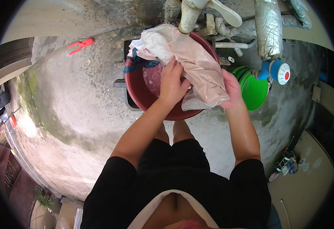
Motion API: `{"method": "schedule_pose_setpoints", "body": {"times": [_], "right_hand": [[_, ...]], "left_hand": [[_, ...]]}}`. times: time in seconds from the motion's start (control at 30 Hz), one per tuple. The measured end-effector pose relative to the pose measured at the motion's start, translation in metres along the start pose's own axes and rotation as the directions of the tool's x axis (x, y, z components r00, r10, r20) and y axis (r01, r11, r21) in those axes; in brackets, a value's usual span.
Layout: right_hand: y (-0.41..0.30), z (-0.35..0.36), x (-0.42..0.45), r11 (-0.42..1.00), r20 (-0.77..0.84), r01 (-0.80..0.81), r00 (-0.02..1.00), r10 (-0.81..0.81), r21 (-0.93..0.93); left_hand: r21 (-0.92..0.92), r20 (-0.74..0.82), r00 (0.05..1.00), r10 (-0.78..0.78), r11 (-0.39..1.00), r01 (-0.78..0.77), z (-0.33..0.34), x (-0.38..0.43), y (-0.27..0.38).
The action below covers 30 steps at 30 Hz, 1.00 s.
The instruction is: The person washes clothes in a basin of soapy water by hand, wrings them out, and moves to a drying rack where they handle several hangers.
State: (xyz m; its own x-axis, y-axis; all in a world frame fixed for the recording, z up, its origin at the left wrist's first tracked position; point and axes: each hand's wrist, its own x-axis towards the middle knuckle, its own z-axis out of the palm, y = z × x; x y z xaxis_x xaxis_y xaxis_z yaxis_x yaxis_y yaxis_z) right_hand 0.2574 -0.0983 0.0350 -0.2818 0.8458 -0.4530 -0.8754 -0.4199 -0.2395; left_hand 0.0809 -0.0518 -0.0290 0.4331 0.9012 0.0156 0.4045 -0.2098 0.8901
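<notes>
A wet pale pink cloth [202, 68] hangs over a dark red plastic basin [135, 98], with white suds [159, 43] on its far end. My left hand [171, 83] grips the near-left edge of the cloth, its fingertips partly hidden by a fold. At the lower right end, my right hand [231, 91] holds the cloth with the fingers behind it. A greyish-white piece of fabric [194, 100] droops below, between the hands. Dark blue fabric [141, 65] lies over the basin's left rim, and soapy water [153, 80] shows inside.
Just beyond the basin a whitish tap [188, 17] juts out above the cloth. A bright green bucket [254, 94] stands to the right, beneath a blue valve [270, 71] on a foil-wrapped pipe [269, 31]. Red plastic tongs [81, 46] lie on the concrete at left.
</notes>
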Motion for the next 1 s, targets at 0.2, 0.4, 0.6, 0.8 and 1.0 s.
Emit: {"method": "schedule_pose_setpoints", "body": {"times": [0.2,0.4,0.6,0.8,1.0], "right_hand": [[-0.043,-0.006,-0.055,0.407,-0.088,-0.017,0.984,-0.157,-0.913],[-0.047,-0.017,-0.081,-0.031,-0.076,-0.083,0.983,-0.169,-0.996],[-0.047,-0.024,-0.086,0.165,-0.158,-0.108,0.933,-0.325,-0.980],[-0.011,0.004,-0.050,-0.326,0.226,0.145,0.947,-0.228,-0.934],[-0.010,0.031,-0.057,-0.006,0.200,0.236,0.809,-0.552,-0.972]], "left_hand": [[-0.099,0.336,0.916,0.221,0.975,-0.199,-0.026,-0.009,0.019],[-0.518,0.334,0.885,0.324,0.848,-0.115,-0.009,-0.010,0.062],[-0.339,0.245,0.917,0.315,0.914,-0.223,-0.013,-0.006,0.092],[-0.068,0.225,0.908,0.354,0.935,-0.348,-0.015,-0.018,0.104],[0.152,0.204,0.955,0.217,0.956,-0.250,-0.057,0.015,0.075]]}}
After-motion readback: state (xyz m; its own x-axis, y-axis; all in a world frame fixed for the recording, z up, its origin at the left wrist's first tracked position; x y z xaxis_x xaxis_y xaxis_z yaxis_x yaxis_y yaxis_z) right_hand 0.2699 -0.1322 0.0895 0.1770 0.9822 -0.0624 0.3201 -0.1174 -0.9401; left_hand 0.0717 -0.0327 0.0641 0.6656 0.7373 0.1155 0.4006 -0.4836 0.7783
